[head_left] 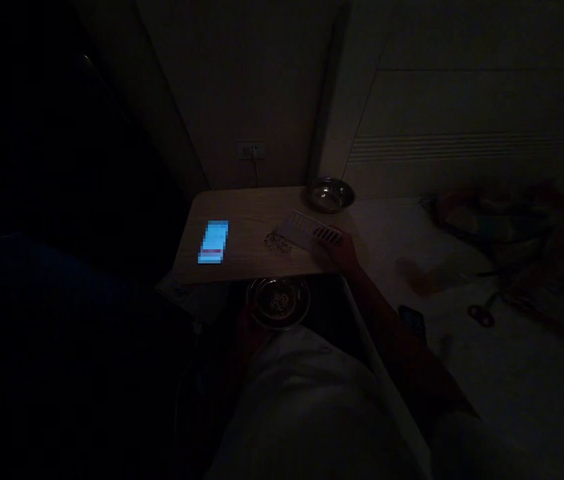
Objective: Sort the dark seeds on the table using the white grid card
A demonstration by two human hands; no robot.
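The room is very dark. My right hand (pixel 341 248) rests on a small wooden table (pixel 242 267), its fingers closed on a flat white card or sheet (pixel 305 229). The card's edge sits beside a little heap of crumbs (pixel 277 243). My left hand (pixel 248 328) is below the table's front edge, holding a round metal bowl (pixel 278 302) with bits inside. Its fingers are barely visible.
A lit phone (pixel 213 242) lies on the table's left part. A second metal bowl (pixel 330 194) stands at the far right corner. A wall socket (pixel 251 151) is behind. To the right is a bed with a dark phone (pixel 413 321), scissors (pixel 482 312) and cloth.
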